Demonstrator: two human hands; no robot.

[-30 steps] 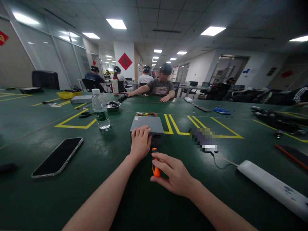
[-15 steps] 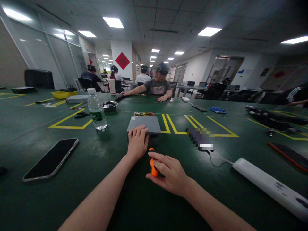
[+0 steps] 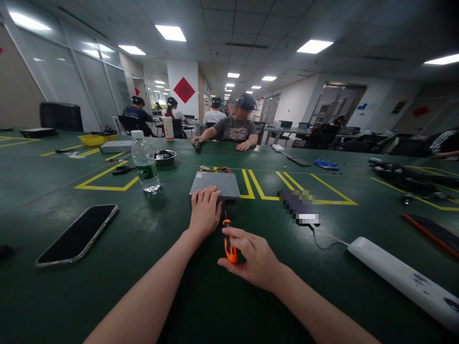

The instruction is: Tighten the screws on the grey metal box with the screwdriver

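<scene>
A grey metal computer power supply [image 3: 215, 180] sits on the green table in front of me, its coloured cables [image 3: 215, 169] at the far side. My left hand [image 3: 206, 210] grips its near left part, fingers laid over the top and thumb by the near face. In the fingers of my right hand [image 3: 251, 253] is an orange and black screwdriver [image 3: 229, 243]. Its thin shaft points away from me toward the near face of the power supply, just right of my left thumb. Whether the tip touches the metal or a screw cannot be made out.
Left of the power supply stands a water bottle [image 3: 145, 165], with a metal bowl [image 3: 164, 156] of small parts behind it. A phone [image 3: 77, 236] lies near left, a white power strip [image 3: 401, 277] near right. Across the table, a person [image 3: 234, 126] sits holding a dark object.
The screwdriver has turned a little in my right fingers, showing more of its black grip. My left hand and the power supply stay put. The person opposite has shifted the dark object.
</scene>
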